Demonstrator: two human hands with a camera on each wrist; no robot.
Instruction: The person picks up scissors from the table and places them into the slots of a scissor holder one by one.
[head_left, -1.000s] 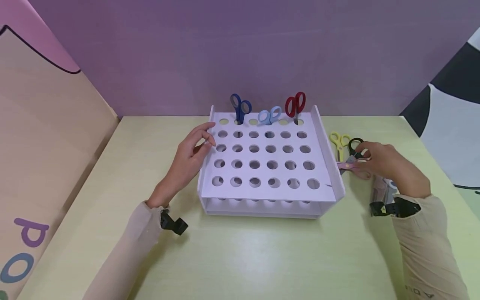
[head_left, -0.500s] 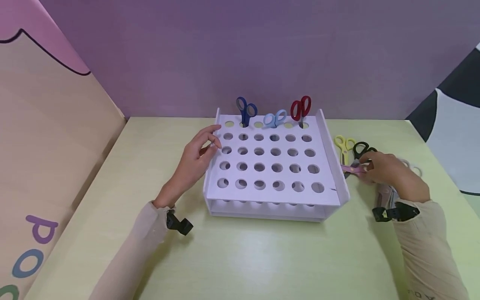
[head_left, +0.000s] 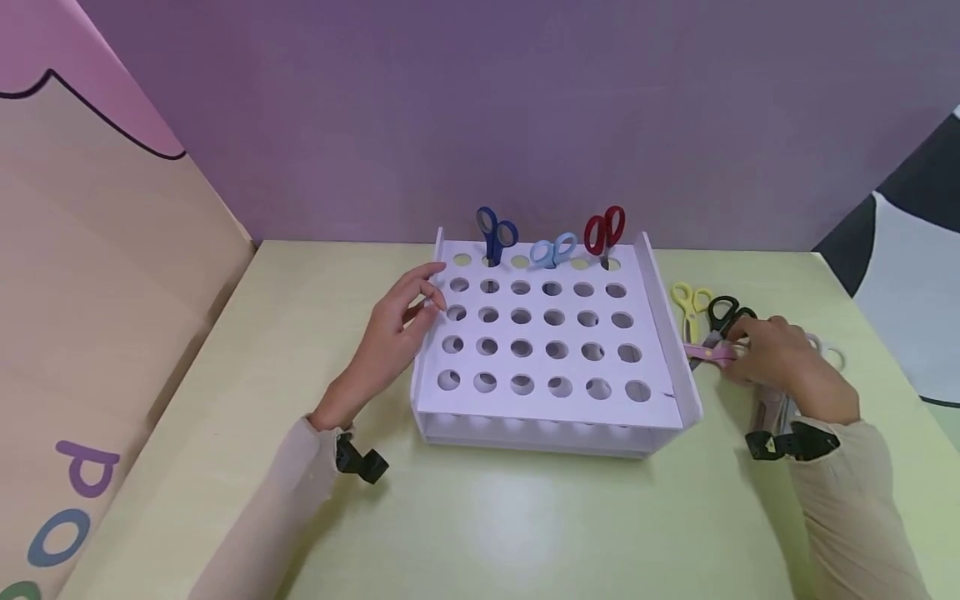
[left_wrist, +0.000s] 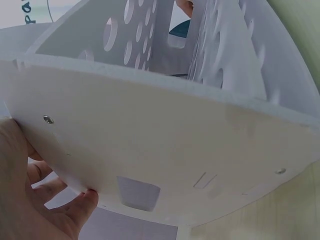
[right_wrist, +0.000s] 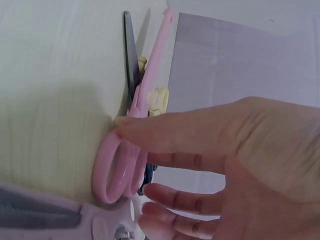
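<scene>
Right hand (head_left: 776, 358): apparently pinches one pair of pink scissors (right_wrist: 143, 95). Left hand (head_left: 386, 337): fingers relaxed, touching one rack (head_left: 537, 333) holding three other scissors (head_left: 493, 245).

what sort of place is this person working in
Possibly a children's craft or play area, though it could be a staged workspace: a lettered beige-and-pink panel stands beside a pale yellow-green table, which bears a white perforated rack holding dark blue-handled scissors.
</scene>
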